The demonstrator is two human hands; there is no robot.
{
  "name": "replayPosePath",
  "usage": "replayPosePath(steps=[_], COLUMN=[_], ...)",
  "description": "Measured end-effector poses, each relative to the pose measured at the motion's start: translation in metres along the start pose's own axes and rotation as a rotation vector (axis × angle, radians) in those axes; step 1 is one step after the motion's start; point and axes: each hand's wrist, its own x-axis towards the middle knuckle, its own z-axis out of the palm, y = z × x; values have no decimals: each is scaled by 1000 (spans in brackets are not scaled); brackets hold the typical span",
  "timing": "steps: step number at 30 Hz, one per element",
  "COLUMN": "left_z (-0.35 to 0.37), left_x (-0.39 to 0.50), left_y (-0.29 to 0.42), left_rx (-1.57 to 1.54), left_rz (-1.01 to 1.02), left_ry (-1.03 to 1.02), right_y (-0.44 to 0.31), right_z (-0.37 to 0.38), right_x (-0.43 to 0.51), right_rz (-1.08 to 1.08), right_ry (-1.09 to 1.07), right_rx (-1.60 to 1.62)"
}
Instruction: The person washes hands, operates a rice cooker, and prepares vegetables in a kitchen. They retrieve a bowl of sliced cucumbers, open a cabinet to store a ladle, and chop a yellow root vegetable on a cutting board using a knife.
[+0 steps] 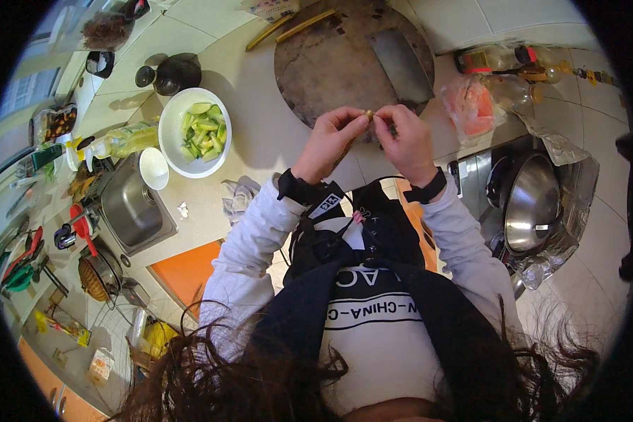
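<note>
My left hand (pixel 333 138) pinches a small brownish, rounded food piece (pixel 369 114) between thumb and forefinger. From the other side, the fingertips of my right hand (pixel 409 141) meet on the same piece. Something dark green shows partly under the right fingers, too hidden to name. Both hands are above the near edge of a round, worn chopping board (pixel 327 74). On the board's right side lies a broad-bladed cleaver (pixel 401 63). A white bowl (pixel 163 132) of cut cucumber pieces (pixel 204 132) stands to the left.
A small white bowl (pixel 154 169) sits at the rim of a steel sink (pixel 132 211). Two yellowish rods (pixel 306 25) lie at the board's far edge. To the right are a plastic bag (pixel 469 108), bottles (pixel 488 59) and a wok (pixel 531 205). A dark jar (pixel 176 75) stands behind the cucumbers.
</note>
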Motion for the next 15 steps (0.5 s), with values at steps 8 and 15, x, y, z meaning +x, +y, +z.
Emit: replayPosePath(steps=[8, 15], left_z=[-13, -54], left_x=[21, 44], left_y=[-6, 20], left_rx=[-420, -554], left_rz=[-40, 194], left_ry=[129, 191], right_y=[-11, -18], right_z=[12, 8], right_x=[-29, -89], right_rz=[-20, -62], right_ry=[-217, -703], right_rx=[79, 133])
